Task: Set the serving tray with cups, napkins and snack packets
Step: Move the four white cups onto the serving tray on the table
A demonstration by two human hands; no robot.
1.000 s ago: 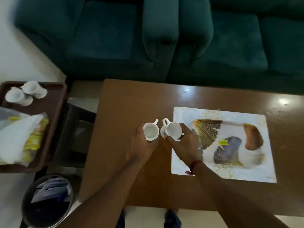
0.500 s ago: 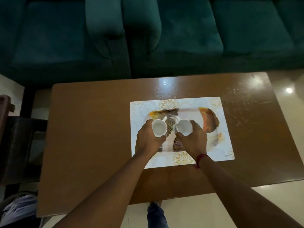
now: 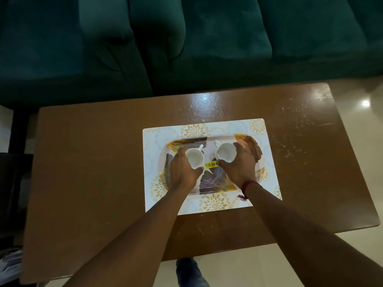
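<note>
The left cup is gripped round its wall by the left hand over the serving tray's left half; the right cup is gripped likewise by the right hand over the right half. Contact with the tray cannot be told; the tray is carried on a placemat on the table; a price sticker is seen between the cups.

i couldn't tell whether the left cup or the right cup touched the tray; the left hand and right hand hid their bases.
</note>
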